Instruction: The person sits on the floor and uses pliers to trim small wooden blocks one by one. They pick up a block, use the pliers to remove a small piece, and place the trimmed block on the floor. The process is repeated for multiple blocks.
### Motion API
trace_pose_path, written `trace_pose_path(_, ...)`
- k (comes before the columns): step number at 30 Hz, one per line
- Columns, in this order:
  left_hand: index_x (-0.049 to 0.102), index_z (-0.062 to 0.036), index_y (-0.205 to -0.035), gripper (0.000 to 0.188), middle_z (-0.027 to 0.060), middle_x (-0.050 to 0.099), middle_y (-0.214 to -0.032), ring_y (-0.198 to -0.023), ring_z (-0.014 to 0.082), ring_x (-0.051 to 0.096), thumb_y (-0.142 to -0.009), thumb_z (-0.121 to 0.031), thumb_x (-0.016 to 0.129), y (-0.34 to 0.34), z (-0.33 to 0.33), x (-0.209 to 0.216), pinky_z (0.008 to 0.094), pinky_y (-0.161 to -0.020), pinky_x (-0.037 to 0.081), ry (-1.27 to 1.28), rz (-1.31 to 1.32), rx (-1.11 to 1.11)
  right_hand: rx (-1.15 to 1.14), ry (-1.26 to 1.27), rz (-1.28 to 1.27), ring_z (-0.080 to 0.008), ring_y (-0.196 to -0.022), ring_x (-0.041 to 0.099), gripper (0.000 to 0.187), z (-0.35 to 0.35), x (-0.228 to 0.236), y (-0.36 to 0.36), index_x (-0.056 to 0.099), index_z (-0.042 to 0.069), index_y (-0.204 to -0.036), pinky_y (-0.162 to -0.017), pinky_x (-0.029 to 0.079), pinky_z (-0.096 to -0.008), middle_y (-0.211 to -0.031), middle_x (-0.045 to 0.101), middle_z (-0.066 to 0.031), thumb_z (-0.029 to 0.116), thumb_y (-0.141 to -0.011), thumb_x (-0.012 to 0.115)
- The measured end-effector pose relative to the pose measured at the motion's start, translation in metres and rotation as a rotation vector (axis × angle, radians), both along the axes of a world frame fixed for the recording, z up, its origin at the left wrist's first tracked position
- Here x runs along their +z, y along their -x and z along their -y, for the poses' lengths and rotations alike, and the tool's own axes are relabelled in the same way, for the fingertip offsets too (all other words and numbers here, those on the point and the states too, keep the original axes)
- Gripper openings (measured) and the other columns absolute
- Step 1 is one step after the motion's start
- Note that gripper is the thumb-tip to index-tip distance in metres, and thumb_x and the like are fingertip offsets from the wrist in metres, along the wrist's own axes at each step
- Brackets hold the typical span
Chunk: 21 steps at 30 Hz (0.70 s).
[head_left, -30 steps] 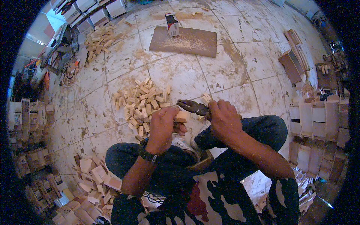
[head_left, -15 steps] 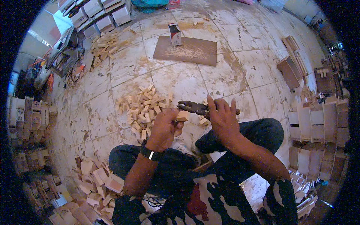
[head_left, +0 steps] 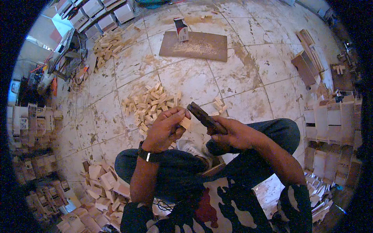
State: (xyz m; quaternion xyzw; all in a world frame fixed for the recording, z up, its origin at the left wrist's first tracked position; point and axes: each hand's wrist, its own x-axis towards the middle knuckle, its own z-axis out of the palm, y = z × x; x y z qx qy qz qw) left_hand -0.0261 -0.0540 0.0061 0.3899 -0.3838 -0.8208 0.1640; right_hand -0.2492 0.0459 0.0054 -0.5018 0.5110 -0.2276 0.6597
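Observation:
A small pale wooden block (head_left: 185, 123) is pinched in my left hand (head_left: 165, 129), in front of my crossed legs. My right hand (head_left: 234, 134) is wrapped round the handles of dark pliers (head_left: 201, 115), whose head points up and left. The jaws are close to the left fingertips and the top end of the block; I cannot tell whether they touch it. Just beyond my left hand lies a heap of similar wooden blocks (head_left: 153, 101). A few more blocks (head_left: 220, 105) lie on the floor beyond the pliers.
Ahead on the tiled floor, a brown board (head_left: 210, 46) strewn with small chips bears an upright small box (head_left: 181, 31). Another block pile (head_left: 107, 46) lies far left. Larger wooden pieces (head_left: 103, 182) are heaped by my left knee. Stacked wooden parts (head_left: 328, 124) stand at the right.
My right hand has turned the pliers and closed its raised fingers round the handles. The pliers' head now angles up toward the left fingertips. The block has tilted in my left hand.

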Motion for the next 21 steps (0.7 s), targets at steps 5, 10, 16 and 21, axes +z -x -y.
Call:
trace_pose_path(5,0.059,-0.0086,-0.090,0.022,-0.0063,0.046,-0.059,-0.043,0.0025,0.033,-0.094,-0.029,0.051,-0.0010,-0.0005,-0.0044,0.0195,-0.039,0.024,0.061,0.094,-0.026,0.009,0.180,-0.159,-0.0335,-0.094,0.059,0.044,-0.0011,0.0050,-0.0004,0.042,0.005,-0.125,-0.082,0.047,-0.0427,-0.102,0.059,-0.0167,0.015,-0.086,0.059)
trace_pose_path(10,0.059,-0.0096,-0.088,0.021,-0.0066,0.047,-0.060,-0.044,0.0024,0.034,-0.093,-0.029,0.052,0.0033,-0.0007,-0.0038,0.0193,-0.039,0.025,0.052,0.122,-0.033,-0.006,0.197,-0.389,-0.0363,-0.102,0.058,0.049,-0.0006,0.0033,-0.0047,0.039,0.005,-0.130,-0.087,0.045,-0.0409,-0.109,0.060,-0.0207,0.009,-0.085,0.058)
trace_pose_path(16,0.058,-0.0092,-0.086,0.022,-0.0070,0.046,-0.060,-0.044,0.0020,0.033,-0.093,-0.029,0.052,0.0052,-0.0005,0.0004,0.0197,-0.040,0.024,0.077,0.167,-0.064,0.042,0.158,-0.420,-0.0405,-0.105,0.055,0.051,0.0009,0.0058,-0.0035,0.039,0.005,-0.131,-0.089,0.044,-0.0431,-0.113,0.058,-0.0224,0.008,-0.084,0.058)
trace_pose_path(21,0.059,-0.0097,-0.085,0.022,-0.0075,0.046,-0.061,-0.047,0.0022,0.033,-0.092,-0.030,0.052,0.0035,0.0009,0.0006,0.0198,-0.042,0.025,0.162,0.221,-0.138,0.080,0.164,-0.467,-0.0402,-0.111,0.051,0.053,0.0024,0.0099,-0.0035,0.038,0.003,-0.132,-0.094,0.041,-0.0437,-0.120,0.054,-0.0238,0.008,-0.084,0.058)
